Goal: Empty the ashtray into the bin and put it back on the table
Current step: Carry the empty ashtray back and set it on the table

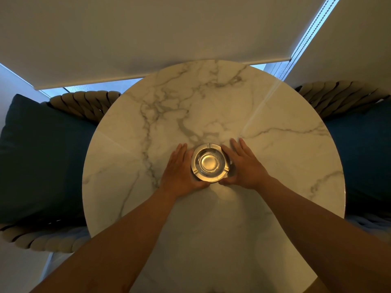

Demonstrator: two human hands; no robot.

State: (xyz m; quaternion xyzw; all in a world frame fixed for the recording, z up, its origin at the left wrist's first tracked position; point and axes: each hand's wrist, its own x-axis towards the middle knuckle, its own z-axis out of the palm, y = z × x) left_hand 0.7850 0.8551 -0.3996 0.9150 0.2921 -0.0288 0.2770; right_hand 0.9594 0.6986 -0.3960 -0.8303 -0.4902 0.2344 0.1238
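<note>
Item: ashtray (210,162), round, shiny metal, with notches in its rim. It is sitting upright on the marble surface (264,157), roughly at the middle and somewhat toward the near edge. The bowl is showing clean metal; no ash or butts are visible in it.

Left hand (179,174): lying flat against the ashtray's left side, fingers stretched out toward the far edge, thumb curling round the near rim. Right hand (243,166): mirroring it on the right side, fingers extended, thumb tucked at the near rim. Both are cupping the ashtray loosely between them rather than clenching; whether they are pressing on it or merely touching cannot be told.

Surroundings: cushioned chairs, one (48,157) at the left edge and another (359,144) at the right; a window blind (148,39) is hanging beyond the far edge. No bin is in view.

Step, as judged: with the bowl looking empty, this is probably the putting-back stage, the ashtray being settled on the surface.

Next move is calling for: both hands opening outward and lifting off without dragging the ashtray.
</note>
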